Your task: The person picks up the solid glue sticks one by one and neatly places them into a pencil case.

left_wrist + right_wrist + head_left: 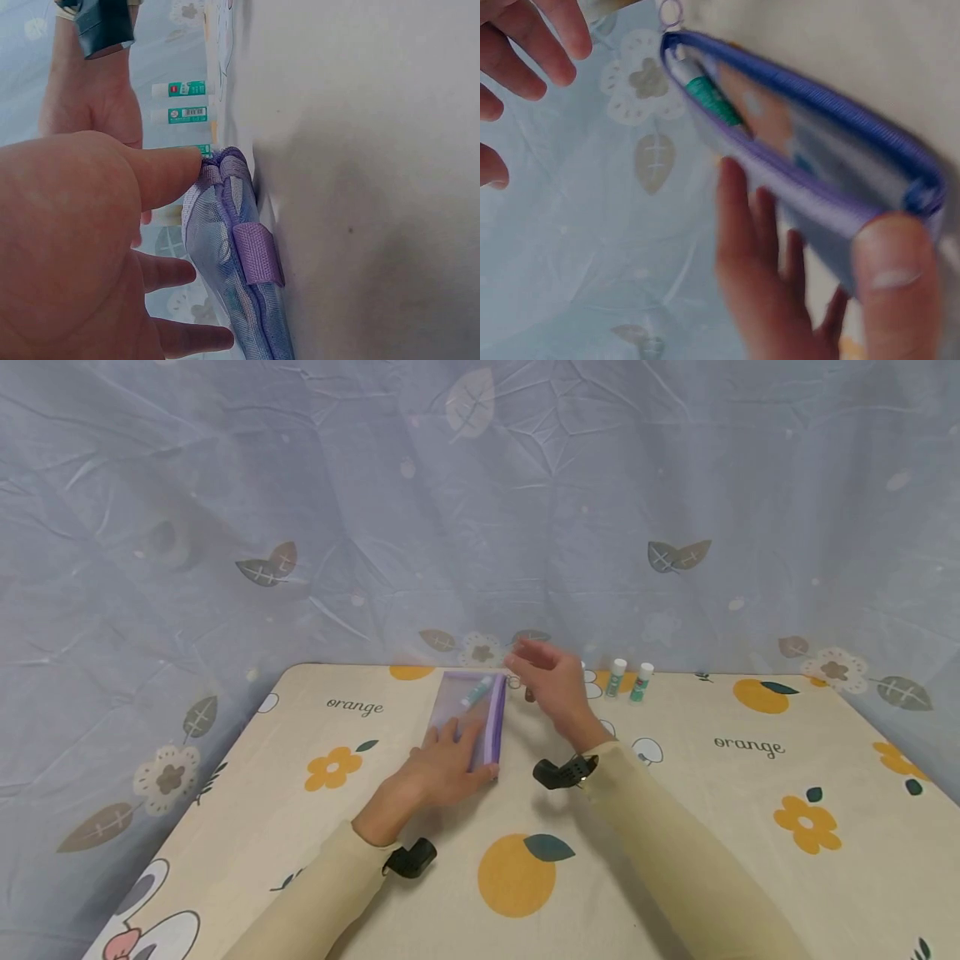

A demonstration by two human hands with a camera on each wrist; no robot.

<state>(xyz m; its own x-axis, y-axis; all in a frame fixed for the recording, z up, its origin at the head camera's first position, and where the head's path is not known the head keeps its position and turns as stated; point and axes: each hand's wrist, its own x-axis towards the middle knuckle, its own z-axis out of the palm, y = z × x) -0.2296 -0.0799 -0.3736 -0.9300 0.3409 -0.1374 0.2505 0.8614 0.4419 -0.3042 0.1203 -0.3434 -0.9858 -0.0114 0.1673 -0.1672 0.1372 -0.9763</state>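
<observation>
- Your table (862, 893) wears a cream cloth (255, 827) printed with oranges, flowers and the word "orange".
- Toward its far edge you have a see-through purple pouch (448, 695), mouth open.
- Right of that, two white-capped green glue sticks (616, 680) (641, 683) stand upright; you see a third only partly.

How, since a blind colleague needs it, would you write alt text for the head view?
A person's left hand rests on a purple-edged, see-through pouch with a tube inside. The right hand is raised beside the pouch's far right corner. Farther right, two white-capped tubes stand on an orange-print tablecloth.
</observation>
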